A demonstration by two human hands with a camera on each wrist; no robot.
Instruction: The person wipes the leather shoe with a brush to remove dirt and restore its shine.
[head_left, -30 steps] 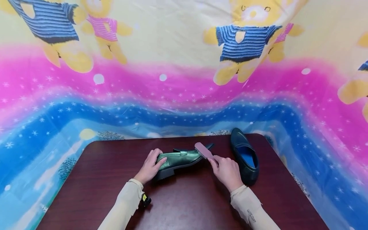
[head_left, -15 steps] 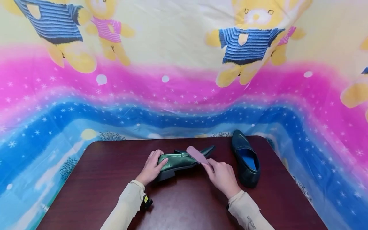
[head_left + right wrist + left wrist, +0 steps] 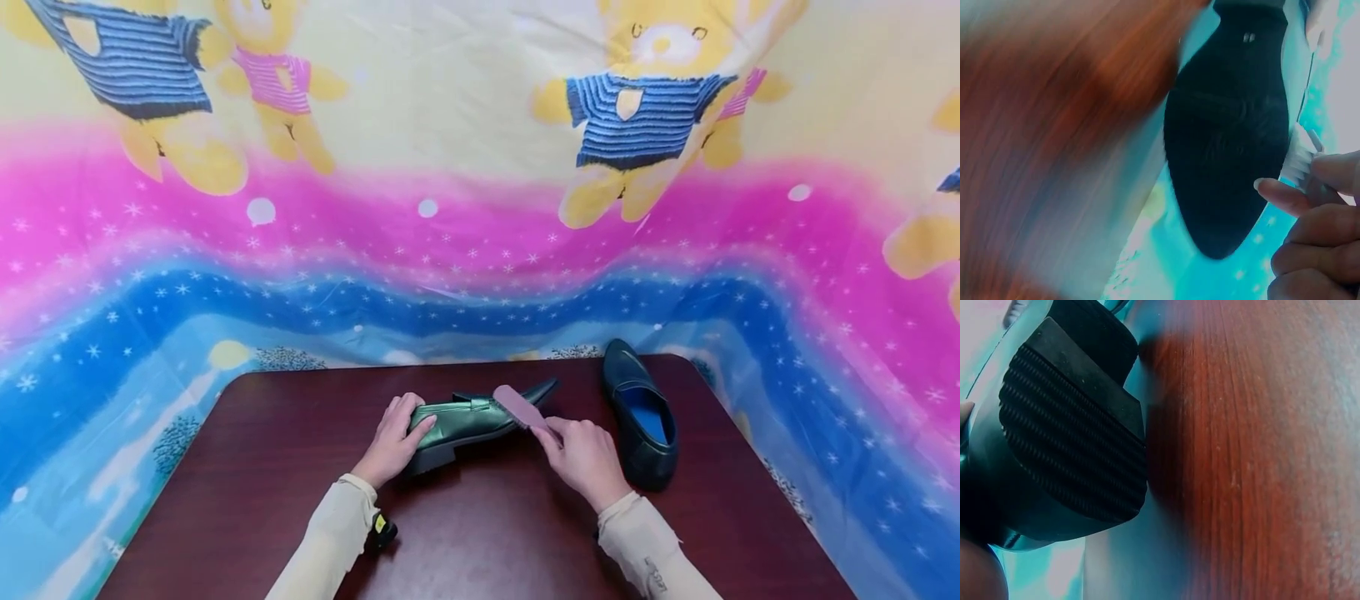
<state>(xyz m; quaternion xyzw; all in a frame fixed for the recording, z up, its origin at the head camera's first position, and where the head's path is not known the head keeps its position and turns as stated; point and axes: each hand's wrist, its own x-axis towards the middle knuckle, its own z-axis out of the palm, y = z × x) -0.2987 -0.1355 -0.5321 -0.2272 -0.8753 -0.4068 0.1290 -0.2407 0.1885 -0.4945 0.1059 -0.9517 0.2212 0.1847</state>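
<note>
A shiny dark green loafer (image 3: 453,422) lies tilted near the back of the table, its toe pointing right. My left hand (image 3: 393,437) grips it round the heel, thumb on the near side. The left wrist view shows the ridged heel block (image 3: 1072,431) close up. My right hand (image 3: 585,454) holds a pink-backed brush (image 3: 519,407) by its handle, the head lying over the front of the shoe past the strap. In the right wrist view, pale bristles (image 3: 1299,156) meet the upper's edge, beside the dark sole (image 3: 1229,137).
A second dark green loafer (image 3: 641,417) with a blue insole stands at the right of the dark wooden table (image 3: 480,533). Behind the table hangs a bear-print cloth (image 3: 450,292). A small black device (image 3: 384,530) sits by the left wrist.
The brush has moved left from near the toe toward the strap, then slightly back to the right. My left hand and the shoe have stayed in place.
</note>
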